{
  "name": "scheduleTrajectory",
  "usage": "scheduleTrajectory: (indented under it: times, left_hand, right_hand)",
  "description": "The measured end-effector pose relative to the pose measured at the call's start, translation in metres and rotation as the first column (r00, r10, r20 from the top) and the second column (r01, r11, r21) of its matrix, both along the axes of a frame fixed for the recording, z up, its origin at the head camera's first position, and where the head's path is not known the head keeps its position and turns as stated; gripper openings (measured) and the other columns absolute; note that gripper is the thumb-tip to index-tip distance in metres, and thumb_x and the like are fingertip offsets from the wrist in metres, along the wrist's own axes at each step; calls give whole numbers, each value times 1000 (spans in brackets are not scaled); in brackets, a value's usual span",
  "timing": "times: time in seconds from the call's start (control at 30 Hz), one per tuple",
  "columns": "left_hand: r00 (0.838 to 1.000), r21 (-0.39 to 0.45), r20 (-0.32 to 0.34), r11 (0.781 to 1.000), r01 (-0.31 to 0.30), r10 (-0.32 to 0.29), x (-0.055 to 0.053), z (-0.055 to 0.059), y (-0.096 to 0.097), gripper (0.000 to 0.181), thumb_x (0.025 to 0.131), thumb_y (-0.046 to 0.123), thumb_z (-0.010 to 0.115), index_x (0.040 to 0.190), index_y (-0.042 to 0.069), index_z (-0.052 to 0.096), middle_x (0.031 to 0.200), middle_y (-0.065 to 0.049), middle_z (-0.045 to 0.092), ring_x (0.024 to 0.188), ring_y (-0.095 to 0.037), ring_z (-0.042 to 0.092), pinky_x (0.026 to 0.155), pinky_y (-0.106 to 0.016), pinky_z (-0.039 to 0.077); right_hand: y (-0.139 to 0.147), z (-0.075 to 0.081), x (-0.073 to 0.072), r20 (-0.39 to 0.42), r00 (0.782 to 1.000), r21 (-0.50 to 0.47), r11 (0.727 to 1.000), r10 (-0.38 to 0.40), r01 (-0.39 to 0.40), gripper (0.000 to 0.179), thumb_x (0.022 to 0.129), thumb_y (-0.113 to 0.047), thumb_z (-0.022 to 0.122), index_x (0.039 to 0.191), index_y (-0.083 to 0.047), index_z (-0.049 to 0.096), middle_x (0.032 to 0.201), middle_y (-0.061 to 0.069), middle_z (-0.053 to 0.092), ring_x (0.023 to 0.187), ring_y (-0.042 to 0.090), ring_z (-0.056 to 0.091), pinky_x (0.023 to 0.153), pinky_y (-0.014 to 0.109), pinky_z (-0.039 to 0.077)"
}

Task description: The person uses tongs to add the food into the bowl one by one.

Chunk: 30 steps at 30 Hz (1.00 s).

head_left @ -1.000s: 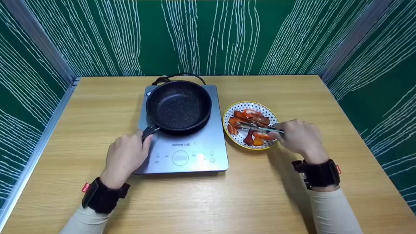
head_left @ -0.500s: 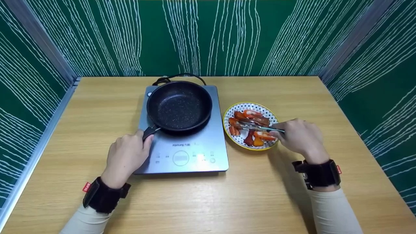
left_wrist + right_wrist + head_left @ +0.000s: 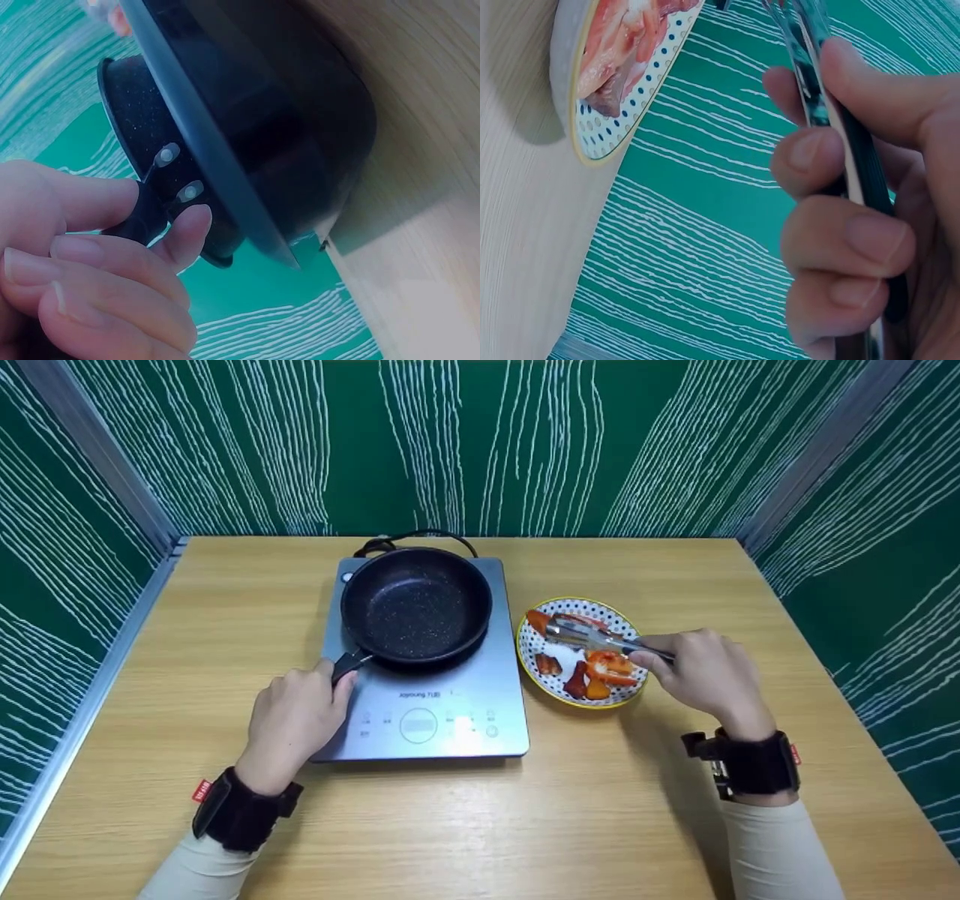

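My left hand (image 3: 300, 720) grips the black handle (image 3: 346, 664) of a frying pan (image 3: 416, 607). The pan's dark, speckled inside holds nothing, and the pan rests on a silver induction cooktop (image 3: 427, 705). In the left wrist view, the thumb and fingers (image 3: 112, 262) curl about the handle below its riveted bracket. My right hand (image 3: 705, 671) holds metal tongs (image 3: 585, 637), their broad head over food on a dotted, yellow-rimmed plate (image 3: 529, 675). The right wrist view shows fingers (image 3: 847, 232) wrapped around the tongs' dark grip. Reddish-orange and brown food pieces (image 3: 577, 679) lie on the plate, some hidden under the tongs.
Beneath everything is a light wooden table (image 3: 450, 825). A black cord (image 3: 427, 532) loops behind the cooktop near the table's back edge. Green walls (image 3: 555, 442) with white line patterns enclose the table at the back and sides.
The tongs have lifted and turned, so their broad head faces up over the food. Some pieces on the plate have shifted. The left hand and pan have stayed in place.
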<state>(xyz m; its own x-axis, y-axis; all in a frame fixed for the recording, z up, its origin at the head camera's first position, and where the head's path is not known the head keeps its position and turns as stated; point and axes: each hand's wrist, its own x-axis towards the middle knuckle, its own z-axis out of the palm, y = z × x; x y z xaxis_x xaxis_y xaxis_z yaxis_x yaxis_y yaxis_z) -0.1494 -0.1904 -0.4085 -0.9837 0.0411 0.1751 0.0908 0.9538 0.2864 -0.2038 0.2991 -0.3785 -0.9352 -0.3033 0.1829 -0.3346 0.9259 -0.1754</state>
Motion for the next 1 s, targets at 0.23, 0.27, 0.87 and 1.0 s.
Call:
scheduleTrajectory:
  times: [0.23,0.27,0.87,1.0]
  left_hand:
    - [1000,2,-11,1000,12,-12,2,-1,1,39,108,35,60,95,-1,65,68,-13,56,58,-31,58,49,-44,40]
    - [1000,4,-12,1000,14,-14,2,0,1,39,108,35,60,95,-1,65,68,-13,56,58,-31,58,50,-44,40]
    - [999,-6,-28,1000,26,-26,1,0,6,37,108,33,59,87,2,59,65,-10,53,56,-29,55,48,-40,34]
    - [1000,-2,-16,1000,21,-21,2,-1,5,38,109,34,59,87,3,59,65,-9,52,56,-28,54,48,-39,32]
  right_hand:
    - [-17,-1,3,-87,995,-98,995,-40,32,39,102,-49,69,121,-17,82,73,3,59,61,22,46,52,36,24]
    - [-20,0,4,-95,995,-115,993,-43,32,40,102,-49,70,121,-16,82,71,3,57,60,22,45,52,36,24]
    - [-102,16,-28,-72,992,-142,984,100,-109,30,104,-52,65,98,-28,81,64,-7,54,52,14,43,48,34,28]
    - [-121,17,-45,12,996,-106,990,91,-90,30,104,-54,65,106,-30,82,64,-7,50,55,15,44,51,34,29]
